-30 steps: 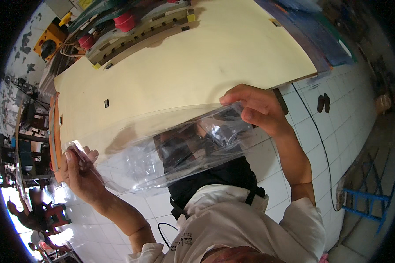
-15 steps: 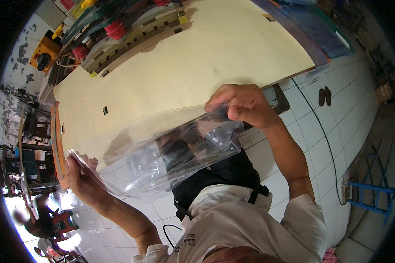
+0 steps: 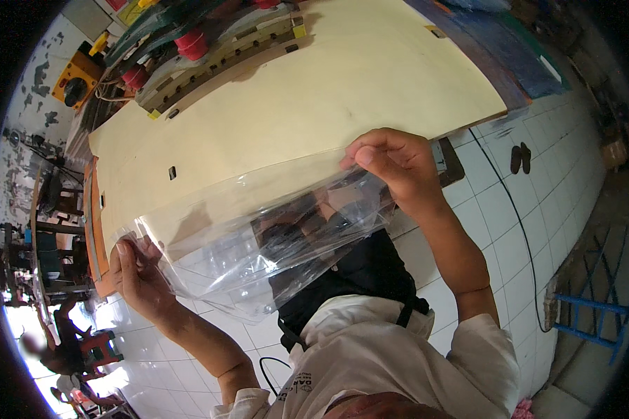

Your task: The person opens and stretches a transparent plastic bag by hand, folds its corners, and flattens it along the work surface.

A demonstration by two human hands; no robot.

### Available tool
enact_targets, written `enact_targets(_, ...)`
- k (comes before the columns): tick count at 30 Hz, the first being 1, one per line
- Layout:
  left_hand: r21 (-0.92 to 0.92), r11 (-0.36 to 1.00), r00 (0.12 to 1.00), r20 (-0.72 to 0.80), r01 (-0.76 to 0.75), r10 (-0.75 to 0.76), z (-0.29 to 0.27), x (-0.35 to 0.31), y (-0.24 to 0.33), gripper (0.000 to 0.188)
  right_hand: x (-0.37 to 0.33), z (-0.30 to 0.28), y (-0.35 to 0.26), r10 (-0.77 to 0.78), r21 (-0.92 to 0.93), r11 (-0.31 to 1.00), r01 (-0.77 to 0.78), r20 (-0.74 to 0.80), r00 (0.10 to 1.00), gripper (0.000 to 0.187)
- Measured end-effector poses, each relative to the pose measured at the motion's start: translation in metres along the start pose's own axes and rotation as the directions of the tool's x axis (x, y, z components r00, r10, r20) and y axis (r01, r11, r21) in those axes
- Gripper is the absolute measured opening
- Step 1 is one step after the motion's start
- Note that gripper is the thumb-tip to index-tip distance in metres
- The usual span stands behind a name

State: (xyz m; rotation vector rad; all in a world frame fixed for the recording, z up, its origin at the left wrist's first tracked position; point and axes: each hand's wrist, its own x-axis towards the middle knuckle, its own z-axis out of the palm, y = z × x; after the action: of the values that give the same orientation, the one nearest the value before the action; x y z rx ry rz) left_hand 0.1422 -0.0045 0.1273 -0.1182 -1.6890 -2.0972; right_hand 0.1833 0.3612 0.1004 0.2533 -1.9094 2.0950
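Head | left hand (image 3: 143, 279) and right hand (image 3: 398, 166) pinch clear plastic sheet (image 3: 286, 241) near opposite ends | even tension should limit creases

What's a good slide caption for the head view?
Left hand and right hand hold clear plastic sheeting between them at a cream-topped table.

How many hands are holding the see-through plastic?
2. The left hand pinches the see-through plastic at its left end, and the right hand pinches it near its upper right corner. Neither hand is hidden.
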Motion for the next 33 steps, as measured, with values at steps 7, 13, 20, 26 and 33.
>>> enact_targets(7, 0.063, 0.998, 0.999, -0.049, 0.004, 0.000, 0.011, -0.003, 0.003, 0.021, 0.007, -0.013, -0.003, 0.016, 0.031, 0.999, -0.021, 0.139, 0.990, 0.024)
enact_targets(13, 0.047, 0.999, 0.999, -0.050, 0.007, -0.004, 0.007, -0.003, 0.001, 0.021, 0.012, -0.015, -0.012, 0.020, -0.016, 1.000, -0.016, 0.284, 0.959, 0.027)
enact_targets(20, 0.053, 0.998, 0.999, -0.033, -0.014, 0.016, 0.012, -0.004, 0.004, 0.022, 0.013, -0.011, -0.016, 0.099, -0.097, 0.992, -0.077, 0.252, 0.963, 0.025)
enact_targets(26, 0.068, 0.998, 0.997, -0.071, -0.009, 0.014, 0.015, -0.006, 0.006, 0.023, 0.009, -0.003, -0.020, 0.119, -0.102, 0.989, -0.106, 0.130, 0.984, 0.018)
enact_targets(33, 0.088, 0.996, 0.990, -0.138, 0.003, 0.009, 0.015, -0.006, -0.001, 0.022, 0.007, 0.000, -0.021, 0.145, -0.075, 0.988, -0.139, 0.086, 0.986, 0.019)
